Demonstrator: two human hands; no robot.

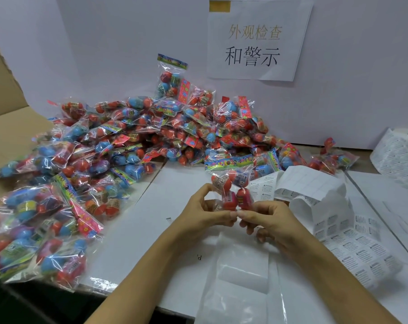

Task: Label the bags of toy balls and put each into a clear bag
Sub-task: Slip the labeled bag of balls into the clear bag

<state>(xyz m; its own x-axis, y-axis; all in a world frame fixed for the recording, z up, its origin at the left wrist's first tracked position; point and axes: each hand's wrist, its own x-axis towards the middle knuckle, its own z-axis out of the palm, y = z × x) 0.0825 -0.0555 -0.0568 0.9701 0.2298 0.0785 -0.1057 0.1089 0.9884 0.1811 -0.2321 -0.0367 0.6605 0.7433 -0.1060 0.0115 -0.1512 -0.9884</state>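
One bag of toy balls (231,183), with red and blue balls and a bright header strip, is held over the white table (151,218). My left hand (207,211) grips its lower left corner. At the lower right edge, the curled fingertips of my right hand (266,218) pinch the bag. The fingertips of both hands meet below the balls. A stack of clear bags (240,277) lies on the table under my wrists. A strip of white warning labels (352,239) trails across the table to the right of my right hand.
A large heap of bagged toy balls (133,136) covers the back and left of the table, spilling over an open cardboard box (9,118). A label roll (401,153) sits at far right. One stray bag (334,157) lies nearby. A paper sign (256,43) hangs on the back wall.
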